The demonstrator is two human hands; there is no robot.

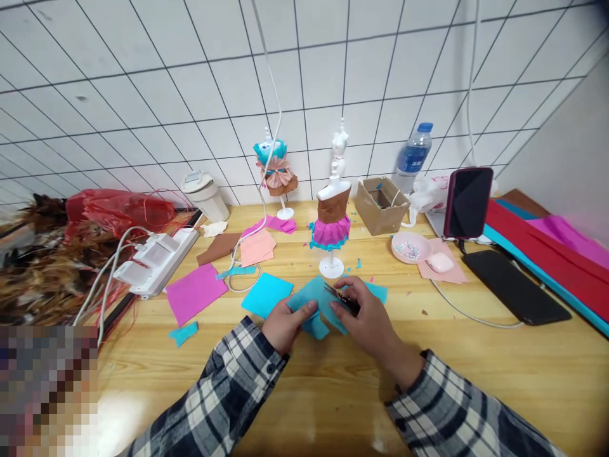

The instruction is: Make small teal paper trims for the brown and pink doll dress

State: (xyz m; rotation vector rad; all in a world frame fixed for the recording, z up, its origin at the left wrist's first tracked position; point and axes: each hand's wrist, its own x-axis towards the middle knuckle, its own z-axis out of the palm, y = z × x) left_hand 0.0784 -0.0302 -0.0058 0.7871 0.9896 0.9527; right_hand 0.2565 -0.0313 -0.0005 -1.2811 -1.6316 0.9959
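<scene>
Between thumb and fingers, my left hand [287,322] pinches a piece of turquoise crepe paper [307,293] above the table. My right hand [364,317] is closed around small dark-handled scissors [339,294], their blades at the paper's right part. The fingers partly cover the scissors' handles. Just beyond my hands stands a small white mannequin [339,158] on a round base, wearing a brown top [333,206] and a magenta ruffled skirt [332,231] with turquoise trim. A flat turquoise sheet [267,296] lies left of my hands.
A second dressed mannequin [280,174] stands behind. To the left are a magenta sheet [196,294], a power strip [159,263] with cables and a lidded cup [207,197]. Rightward stand a cardboard box [380,212], a pink dish [412,247], a bottle [413,155] and a phone [469,203].
</scene>
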